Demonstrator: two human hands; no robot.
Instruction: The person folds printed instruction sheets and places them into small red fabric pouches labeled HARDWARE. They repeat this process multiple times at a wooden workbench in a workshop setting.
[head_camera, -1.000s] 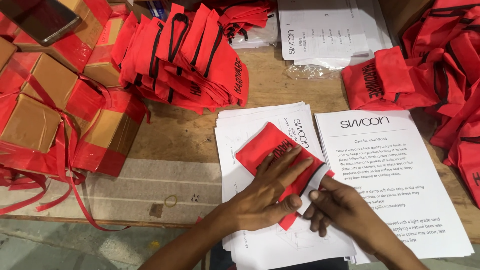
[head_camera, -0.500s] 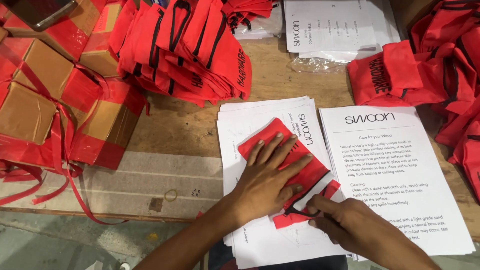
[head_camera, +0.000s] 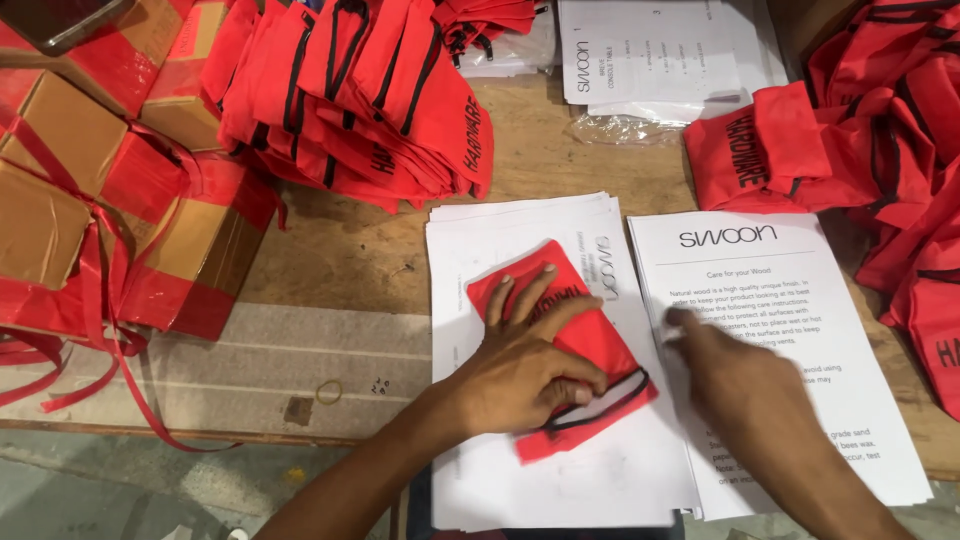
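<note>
Down on the wooden worktop (head_camera: 350, 260), the left hand (head_camera: 525, 365) lies flat with spread fingers, pressing a small red fabric drawstring pouch with black trim (head_camera: 575, 350) onto a stack of white printed sheets (head_camera: 540, 480). The pouch's mouth, edged by a black cord, faces the right hand; what it holds cannot be seen. The right hand (head_camera: 735, 385) is released, gripping nothing, its fingertips resting on a second pile of white printed care leaflets (head_camera: 810, 300) just beside the pouch. Behind, a heap of matching red pouches (head_camera: 370, 90) leans together, and another red heap (head_camera: 880, 140) fills the right edge. At the left stand brown cardboard boxes bound in red tape (head_camera: 110, 220), all closed. More white papers (head_camera: 660, 50) and a crumpled clear plastic bag (head_camera: 625, 128) lie at the far side.
</note>
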